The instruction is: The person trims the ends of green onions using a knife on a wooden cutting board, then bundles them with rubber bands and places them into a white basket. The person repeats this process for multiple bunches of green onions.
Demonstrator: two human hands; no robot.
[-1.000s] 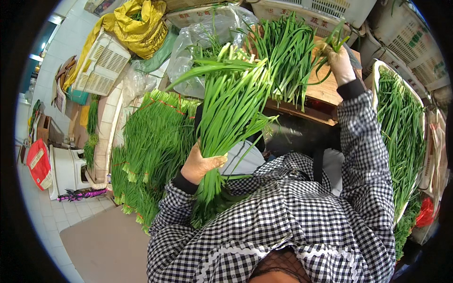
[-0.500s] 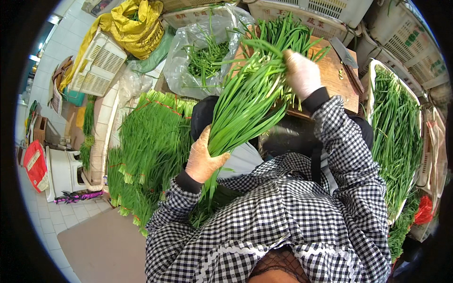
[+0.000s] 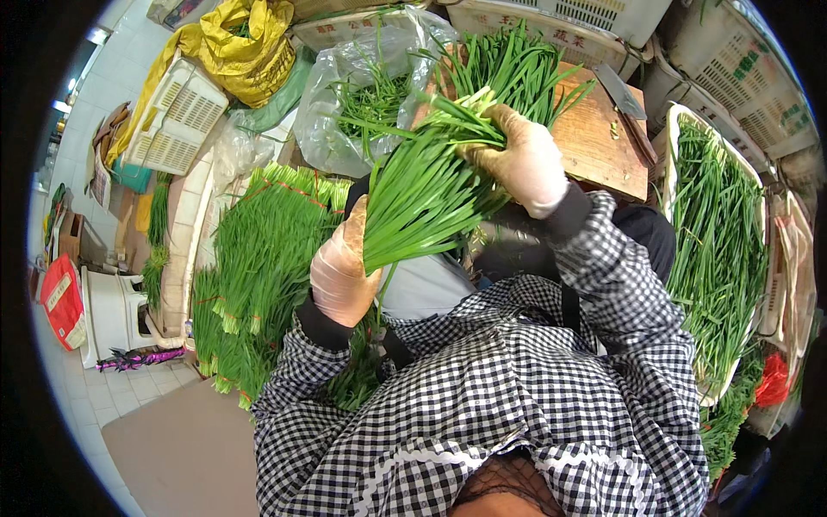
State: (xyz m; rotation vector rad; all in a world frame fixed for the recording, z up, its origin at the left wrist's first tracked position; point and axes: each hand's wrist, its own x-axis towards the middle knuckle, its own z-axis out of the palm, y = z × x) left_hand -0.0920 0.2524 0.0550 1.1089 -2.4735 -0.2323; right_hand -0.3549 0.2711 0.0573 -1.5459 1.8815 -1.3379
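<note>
A thick bunch of garlic chives [image 3: 422, 202] hangs between my two gloved hands over my lap. My left hand [image 3: 343, 269] is wrapped round its lower, leafy end. Near the pale cut ends, my right hand [image 3: 521, 155] grips the bunch, thumb and fingers closed on it. More loose chives [image 3: 517, 73] lie just beyond, on a wooden cutting board [image 3: 594, 142]. A cleaver [image 3: 624, 108] rests at the board's right side, its blade pointing away from me.
Tied chive bundles [image 3: 271, 246] are stacked at my left. Trimmings fill a clear plastic bag [image 3: 319, 121] ahead. On the right stands a white crate [image 3: 672, 164] of long chives. A yellow sack [image 3: 250, 65], a white stool [image 3: 112, 306] and more crates [image 3: 741, 73] surround me.
The bunch has turned more compact and upright. My right hand has come down and left, its grip now around the pale ends; my left hand has shifted slightly left.
</note>
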